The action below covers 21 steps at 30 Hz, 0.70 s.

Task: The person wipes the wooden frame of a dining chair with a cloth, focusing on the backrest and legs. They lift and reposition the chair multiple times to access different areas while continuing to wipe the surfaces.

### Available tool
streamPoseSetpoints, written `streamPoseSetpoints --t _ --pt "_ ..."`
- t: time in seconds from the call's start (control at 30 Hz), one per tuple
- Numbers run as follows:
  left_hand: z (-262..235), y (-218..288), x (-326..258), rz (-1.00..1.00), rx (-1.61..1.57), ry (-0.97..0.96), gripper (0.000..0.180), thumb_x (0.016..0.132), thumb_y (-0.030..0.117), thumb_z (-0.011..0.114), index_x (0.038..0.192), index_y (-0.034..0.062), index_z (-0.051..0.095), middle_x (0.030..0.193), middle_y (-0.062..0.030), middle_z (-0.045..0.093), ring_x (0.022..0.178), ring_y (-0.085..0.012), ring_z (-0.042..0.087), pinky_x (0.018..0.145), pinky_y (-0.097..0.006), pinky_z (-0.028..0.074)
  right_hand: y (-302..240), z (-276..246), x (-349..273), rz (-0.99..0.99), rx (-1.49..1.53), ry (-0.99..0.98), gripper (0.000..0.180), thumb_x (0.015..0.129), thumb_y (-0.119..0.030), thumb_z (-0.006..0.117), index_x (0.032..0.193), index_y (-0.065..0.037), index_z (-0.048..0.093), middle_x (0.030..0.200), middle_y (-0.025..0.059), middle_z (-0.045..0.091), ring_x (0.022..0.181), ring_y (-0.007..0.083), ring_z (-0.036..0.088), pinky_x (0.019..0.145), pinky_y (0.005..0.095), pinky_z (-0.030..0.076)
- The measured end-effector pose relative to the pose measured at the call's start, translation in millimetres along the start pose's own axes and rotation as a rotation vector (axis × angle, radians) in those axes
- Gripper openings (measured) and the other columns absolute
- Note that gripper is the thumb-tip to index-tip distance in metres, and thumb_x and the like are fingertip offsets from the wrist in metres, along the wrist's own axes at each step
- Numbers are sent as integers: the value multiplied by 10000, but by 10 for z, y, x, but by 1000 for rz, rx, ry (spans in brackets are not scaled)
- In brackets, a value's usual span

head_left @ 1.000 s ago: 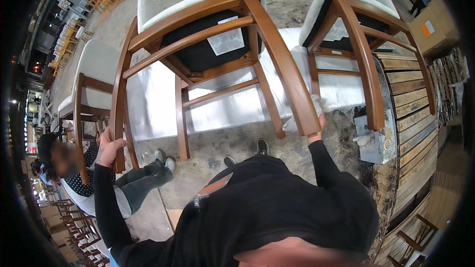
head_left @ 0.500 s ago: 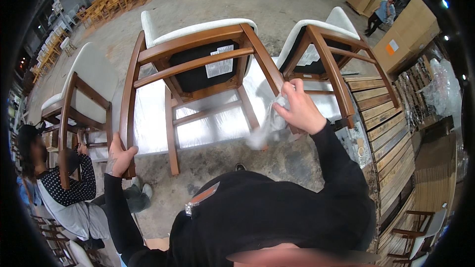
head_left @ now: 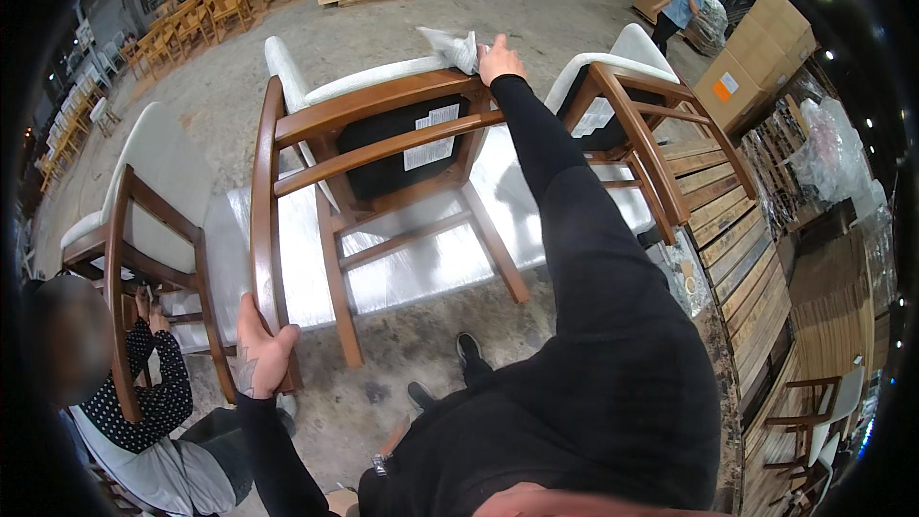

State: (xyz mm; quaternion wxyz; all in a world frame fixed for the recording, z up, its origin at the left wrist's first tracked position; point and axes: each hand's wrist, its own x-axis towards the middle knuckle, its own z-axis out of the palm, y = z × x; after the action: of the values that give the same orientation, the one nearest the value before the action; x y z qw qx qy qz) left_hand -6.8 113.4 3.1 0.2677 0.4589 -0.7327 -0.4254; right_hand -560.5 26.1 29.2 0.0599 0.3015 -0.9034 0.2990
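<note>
A wooden chair [head_left: 383, 98] with a pale upholstered seat lies tipped in front of me, its dark underside and a white label [head_left: 431, 139] facing me. My left hand [head_left: 263, 352] is closed round the lower end of its left leg. My right hand [head_left: 502, 61], arm stretched far forward, holds a crumpled white cloth [head_left: 461, 48] at the chair's far right corner, where leg and seat rail meet. The cloth's loose end sticks out leftward over the pale seat edge. Beneath the chair is a bench with a shiny silvery covering [head_left: 412, 273].
Similar chairs stand close by on the left [head_left: 163, 201] and right [head_left: 622, 96]. A co-worker [head_left: 144, 421] crouches at the left chair, hands on its lower part. Slatted wooden pallets [head_left: 728, 239] and cardboard boxes [head_left: 756, 62] line the right side. Another person [head_left: 680, 10] stands far off.
My right hand has moved from the lower part of the right leg up and away to the far corner, carrying the cloth. My left hand stays on the left leg. The view has shifted slightly.
</note>
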Motion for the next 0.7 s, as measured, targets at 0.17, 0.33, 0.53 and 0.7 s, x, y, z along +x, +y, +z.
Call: streamPoseSetpoints --t 0.17,0.33,0.53,0.7 --pt "-1 -20 4 -12 5 -7 561 687 56 653 1213 -59 494 1048 -145 622 949 -243 610 871 -336 489 188 -280 -461 -399 -290 -151 328 969 -335 507 1257 -224 618 1226 232 600 1052 444 635 916 528 516" --pt "-16 -67 7 -12 38 -11 532 705 67 654 1191 -58 476 1057 -200 620 968 -293 615 891 -386 487 513 -415 -966 -562 -199 23 237 945 -285 561 1005 -100 695 1031 181 674 946 357 681 817 483 542" --pt "-28 -66 24 35 54 -13 539 698 96 670 1183 -55 488 1053 -211 620 967 -312 612 890 -399 486 -647 38 -2034 -857 146 59 140 890 -216 586 886 -88 641 893 126 669 834 319 666 768 472 499" --pt "-44 31 9 -41 58 -28 496 689 54 671 1144 -50 502 1070 -192 618 991 -276 602 887 -385 482 -1604 463 -2847 -1147 492 133 211 912 -249 590 1080 -187 701 1075 100 661 1018 289 639 914 481 465"
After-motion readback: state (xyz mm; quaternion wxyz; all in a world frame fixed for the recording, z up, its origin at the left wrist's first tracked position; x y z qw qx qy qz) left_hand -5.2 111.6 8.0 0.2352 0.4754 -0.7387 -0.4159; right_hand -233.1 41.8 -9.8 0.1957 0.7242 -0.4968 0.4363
